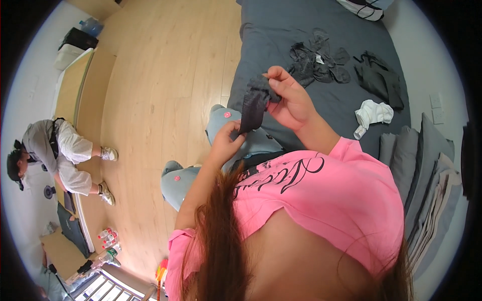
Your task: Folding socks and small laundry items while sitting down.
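A dark grey piece of stretchy fabric, apparently a sock (pixel 253 109), hangs between my two hands above the bed's edge. My left hand (pixel 227 142) pinches its lower end between thumb and fingers. Higher up, my right hand (pixel 289 98) grips the bunched upper end, partly hiding it. Just beyond my right hand lies a loose heap of thin dark socks (pixel 320 62) with a small white scrap on it. Folded black cloth (pixel 378 81) rests to the right of that heap. Closer to the wall sits a crumpled white cloth (pixel 372 114).
The bed (pixel 271 41) has a dark grey cover. Pillows and folded bedding (pixel 414 169) stand at right along the wall. Blue-grey plush toys (pixel 177 180) are below my left arm. Across the wooden floor (pixel 154 94), another person (pixel 60 154) bends over a bench. Several bottles (pixel 109 239) stand nearby.
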The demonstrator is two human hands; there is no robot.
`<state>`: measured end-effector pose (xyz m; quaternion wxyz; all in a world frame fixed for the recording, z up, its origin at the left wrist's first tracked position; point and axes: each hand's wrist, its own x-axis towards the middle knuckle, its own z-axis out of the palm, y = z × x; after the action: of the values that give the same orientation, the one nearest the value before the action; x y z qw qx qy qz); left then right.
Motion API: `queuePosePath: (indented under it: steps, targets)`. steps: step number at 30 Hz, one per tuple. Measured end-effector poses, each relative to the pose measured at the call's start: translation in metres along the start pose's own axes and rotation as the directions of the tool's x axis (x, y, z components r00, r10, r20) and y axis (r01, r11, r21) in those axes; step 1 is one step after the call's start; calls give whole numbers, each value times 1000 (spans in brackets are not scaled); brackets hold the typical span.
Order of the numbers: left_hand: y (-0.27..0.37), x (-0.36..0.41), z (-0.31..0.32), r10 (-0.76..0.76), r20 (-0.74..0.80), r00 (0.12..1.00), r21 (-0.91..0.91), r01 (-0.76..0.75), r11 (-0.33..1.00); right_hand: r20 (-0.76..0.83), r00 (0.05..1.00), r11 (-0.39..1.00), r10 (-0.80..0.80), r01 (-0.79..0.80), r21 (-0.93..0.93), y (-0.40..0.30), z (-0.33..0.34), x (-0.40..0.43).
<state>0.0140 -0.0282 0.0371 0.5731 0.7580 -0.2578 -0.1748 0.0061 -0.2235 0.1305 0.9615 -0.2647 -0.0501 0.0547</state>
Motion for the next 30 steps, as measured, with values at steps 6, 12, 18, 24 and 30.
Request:
queuePosePath:
  steps: [6, 12, 18, 24, 30]
  targets:
    - [-12, -11, -17, -360, -66, 931, -777, 179, 603, -313, 901, 950, -300, 253, -181, -14, -26, 15]
    - [-16, -16, -15, -576, 3, 818, -756, 379, 534, -488, 710, 776, -508, 131, -618, -4, -91, 27]
    - [-25, -21, -11, -621, -5, 784, -755, 404, 516, -580, 618, 704, -530, -61, -708, 10, -149, 33]
    - [-27, -16, -14, -638, -64, 768, -796, 346, 496, -312, 553, 382, -772, 11, -924, 9, -198, 22]
    - [-48, -23, -8, -717, -12, 697, -814, 410, 412, 46, 706, -266, -707, -204, -942, 24, -196, -11]
